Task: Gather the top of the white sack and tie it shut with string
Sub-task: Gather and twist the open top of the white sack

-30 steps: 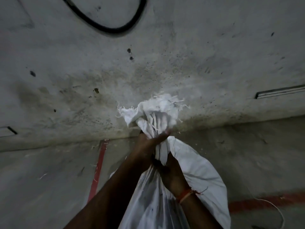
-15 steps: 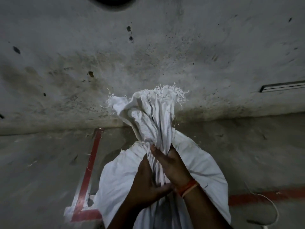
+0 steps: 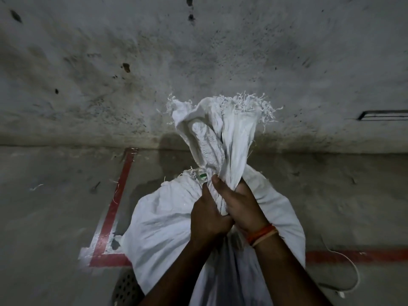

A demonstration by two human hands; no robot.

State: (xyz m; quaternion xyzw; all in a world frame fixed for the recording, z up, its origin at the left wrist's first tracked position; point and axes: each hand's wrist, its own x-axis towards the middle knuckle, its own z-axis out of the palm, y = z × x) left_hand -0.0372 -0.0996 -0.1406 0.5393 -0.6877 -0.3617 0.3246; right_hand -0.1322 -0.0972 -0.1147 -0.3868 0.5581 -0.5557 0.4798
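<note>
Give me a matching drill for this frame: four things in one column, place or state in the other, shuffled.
1 white sack
2 right hand
3 string
4 red line

A loose on the floor, right of the sack
B painted on the floor, left of the sack
C top bunched, frayed edge up
D grips the gathered neck, bands at its wrist

Pairs: 1-C, 2-D, 3-A, 4-B
</note>
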